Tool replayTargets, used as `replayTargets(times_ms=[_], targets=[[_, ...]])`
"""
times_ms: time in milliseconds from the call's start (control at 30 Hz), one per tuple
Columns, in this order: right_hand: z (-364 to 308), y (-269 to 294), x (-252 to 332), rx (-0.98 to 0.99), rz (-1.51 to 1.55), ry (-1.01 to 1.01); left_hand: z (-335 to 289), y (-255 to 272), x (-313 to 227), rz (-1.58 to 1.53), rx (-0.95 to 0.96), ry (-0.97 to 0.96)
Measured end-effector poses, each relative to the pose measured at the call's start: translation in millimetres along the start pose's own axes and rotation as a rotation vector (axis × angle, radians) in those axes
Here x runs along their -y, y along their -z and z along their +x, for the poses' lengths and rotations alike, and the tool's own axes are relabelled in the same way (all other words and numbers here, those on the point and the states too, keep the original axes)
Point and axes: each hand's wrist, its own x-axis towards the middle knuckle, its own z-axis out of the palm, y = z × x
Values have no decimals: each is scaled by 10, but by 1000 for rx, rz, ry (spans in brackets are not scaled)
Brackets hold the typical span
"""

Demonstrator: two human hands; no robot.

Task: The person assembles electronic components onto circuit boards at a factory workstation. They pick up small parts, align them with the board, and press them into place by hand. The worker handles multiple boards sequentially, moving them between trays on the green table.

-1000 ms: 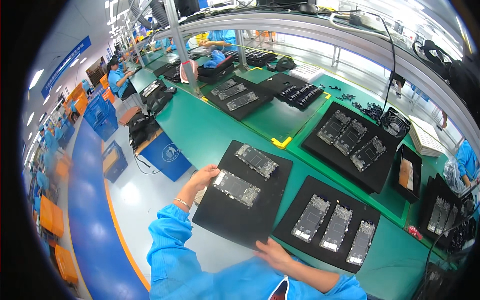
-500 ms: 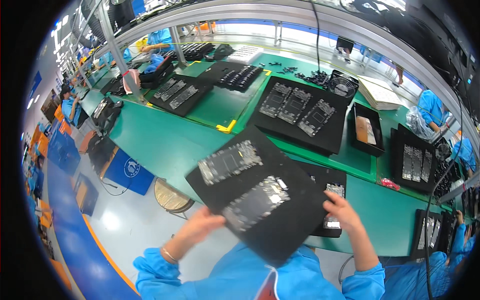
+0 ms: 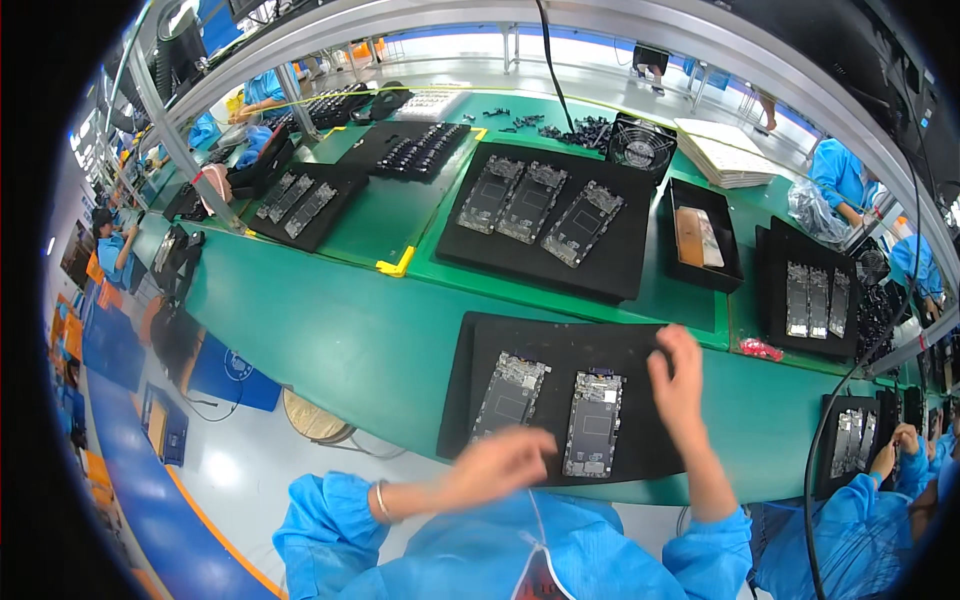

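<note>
A black foam pad [image 3: 640, 440] lies on the green bench in front of me, over another black pad [image 3: 462, 360] that shows at its left edge. Two dark circuit boards with silver parts rest on it, a left board [image 3: 512, 388] and a right board [image 3: 594, 424]. My left hand [image 3: 503, 462], slightly blurred, is over the left board's lower end, hiding part of it. Its fingers are loosely apart and hold nothing. At the pad's right edge is my right hand [image 3: 680, 382], raised with its fingers apart and nothing in it.
Beyond it, a stack of black pads [image 3: 620, 270] carries three boards. A black tray [image 3: 735, 265] stands to their right, near a fan [image 3: 642, 145] and white sheets [image 3: 725, 155]. More boards lie left and right. A co-worker's hands [image 3: 895, 450] are at far right.
The pad with two boards, held tilted in both hands before, now lies flat on the bench. Both hands have let go of it. The view has shifted slightly.
</note>
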Motion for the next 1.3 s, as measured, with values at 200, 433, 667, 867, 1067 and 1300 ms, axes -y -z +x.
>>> replayTargets(times_ms=[200, 433, 667, 867, 1067, 1300], targets=[[-966, -66, 670, 653, -70, 167, 787, 390, 269, 721, -347, -215], [-499, -287, 806, 473, -189, 92, 958, 616, 185, 464, -270, -180], [-171, -574, 804, 262, 987, -593, 613, 493, -149, 523, -485, -417], [-189, -427, 1035, 252, 997, -608, 423, 292, -197, 614, -634, -495], [-346, -421, 1116, 136, 1043, -553, 326, 122, -227, 712, -720, -615], [-344, -352, 1137, 173, 936, -524, 290, 62, -176, 757, -777, -652]])
